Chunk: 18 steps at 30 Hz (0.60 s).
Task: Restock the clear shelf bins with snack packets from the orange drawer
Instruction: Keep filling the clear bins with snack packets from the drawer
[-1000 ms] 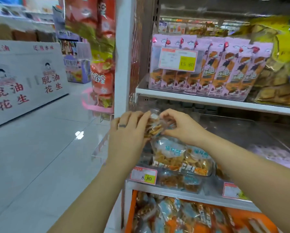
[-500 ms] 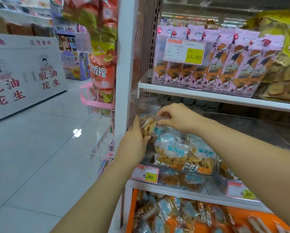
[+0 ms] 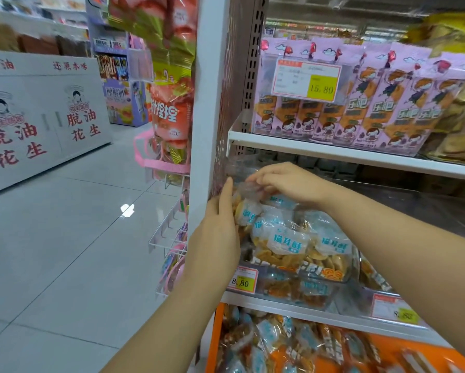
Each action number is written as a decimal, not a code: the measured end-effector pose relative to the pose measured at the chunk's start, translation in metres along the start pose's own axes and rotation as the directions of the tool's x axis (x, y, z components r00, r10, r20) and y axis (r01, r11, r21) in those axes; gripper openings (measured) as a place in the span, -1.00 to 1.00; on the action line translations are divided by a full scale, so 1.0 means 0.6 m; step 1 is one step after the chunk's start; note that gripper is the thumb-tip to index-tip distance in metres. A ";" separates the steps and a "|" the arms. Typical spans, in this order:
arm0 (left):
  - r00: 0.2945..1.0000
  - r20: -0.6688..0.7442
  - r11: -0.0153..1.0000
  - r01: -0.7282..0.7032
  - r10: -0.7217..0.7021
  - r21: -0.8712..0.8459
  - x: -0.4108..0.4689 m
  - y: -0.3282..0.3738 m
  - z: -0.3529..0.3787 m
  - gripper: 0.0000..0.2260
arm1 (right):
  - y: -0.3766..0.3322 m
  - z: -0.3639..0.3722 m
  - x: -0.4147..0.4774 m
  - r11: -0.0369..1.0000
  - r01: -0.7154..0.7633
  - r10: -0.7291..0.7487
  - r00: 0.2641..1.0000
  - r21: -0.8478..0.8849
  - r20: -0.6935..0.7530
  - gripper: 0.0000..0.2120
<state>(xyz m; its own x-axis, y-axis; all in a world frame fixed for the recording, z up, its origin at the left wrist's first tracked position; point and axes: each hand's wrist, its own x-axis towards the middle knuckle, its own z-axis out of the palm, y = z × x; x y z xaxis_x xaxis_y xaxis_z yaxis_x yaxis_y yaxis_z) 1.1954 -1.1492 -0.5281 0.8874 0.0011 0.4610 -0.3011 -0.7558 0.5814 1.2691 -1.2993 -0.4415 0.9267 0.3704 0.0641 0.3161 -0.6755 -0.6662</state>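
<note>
A clear snack packet with a white and blue label sits at the top left of the pile in the clear shelf bin. My right hand pinches its crinkled clear top from above. My left hand holds its left side, thumb up along the front and fingers hidden behind it. More of the same packets fill the bin. Below the shelf the orange drawer stands open, with several packets in it.
A white upright post stands just left of the bin, with hanging snack bags and wire hooks on its side. Pink packets line the shelf above. Price tags front the bins. The aisle floor lies to the left.
Both hands have carried the packet down and back into the bin onto the pile. My left hand has slid to the packet's left side, and the view has moved closer.
</note>
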 end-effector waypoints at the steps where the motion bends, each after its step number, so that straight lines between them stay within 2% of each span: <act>1: 1.000 -0.008 1.000 -0.013 0.013 -0.015 -0.005 0.000 -0.003 -0.31 | 0.000 -0.002 0.002 1.000 0.001 -0.001 1.000 0.000 -0.011 -0.81; 6: 1.000 -0.003 0.998 -0.009 0.008 -0.057 -0.010 -0.002 -0.003 -0.42 | 0.002 0.013 0.027 0.970 -0.023 0.008 0.998 -0.243 -0.062 -0.81; 11: 1.000 0.001 0.990 0.016 -0.016 -0.138 -0.006 -0.012 -0.001 -0.42 | 0.020 0.034 0.064 0.896 -0.188 0.130 0.977 -0.401 -0.167 -0.76; 14: 1.000 0.003 0.988 0.018 -0.018 -0.151 -0.006 -0.014 -0.003 -0.40 | 0.025 0.034 0.068 0.874 -0.221 0.162 0.972 -0.432 -0.170 -0.77; 18: 0.999 0.007 0.984 0.033 -0.033 -0.174 -0.004 -0.014 -0.002 -0.45 | 0.017 0.026 0.056 0.902 -0.173 0.115 0.979 -0.396 -0.167 -0.76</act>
<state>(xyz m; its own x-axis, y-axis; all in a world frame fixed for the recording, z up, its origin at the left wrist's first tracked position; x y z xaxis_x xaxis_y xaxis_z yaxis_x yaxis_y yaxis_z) 1.1951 -1.1419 -0.5333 0.8990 0.0215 0.4374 -0.3275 -0.6299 0.7042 1.3004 -1.2834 -0.4576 0.9777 0.1786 0.1104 0.2049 -0.9259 -0.3173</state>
